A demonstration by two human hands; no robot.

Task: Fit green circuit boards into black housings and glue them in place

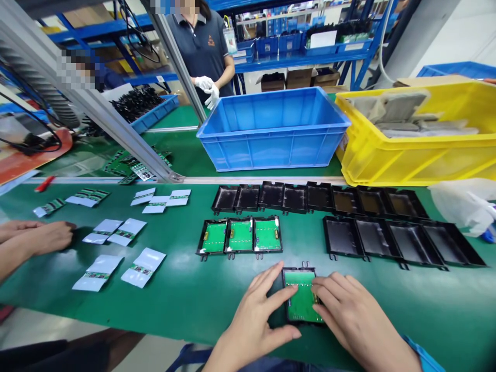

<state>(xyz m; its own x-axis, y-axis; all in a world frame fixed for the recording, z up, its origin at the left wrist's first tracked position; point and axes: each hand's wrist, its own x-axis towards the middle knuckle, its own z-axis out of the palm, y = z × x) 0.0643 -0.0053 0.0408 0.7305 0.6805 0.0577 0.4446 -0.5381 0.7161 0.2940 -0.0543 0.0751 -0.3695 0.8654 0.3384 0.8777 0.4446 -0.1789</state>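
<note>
Our left hand [259,318] spreads over a board [303,302] in its case [299,269]; right hand [351,307] curls alongside, grip unclear. Three cases [241,253] look done, two rows [375,238] unfilled.

A bright blue band or cuff [422,354] shows behind the bare right hand [351,305]; the left hand [256,315] is bare too.

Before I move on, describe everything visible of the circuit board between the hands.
The circuit board is green and rectangular, with pale dots in a row across its upper half and a yellowish part by its right edge. It lies inside a shallow black box on the table. The left hand has one fingertip over it; the right hand covers part of its right edge. Whether it is fully seated is unclear.
</note>
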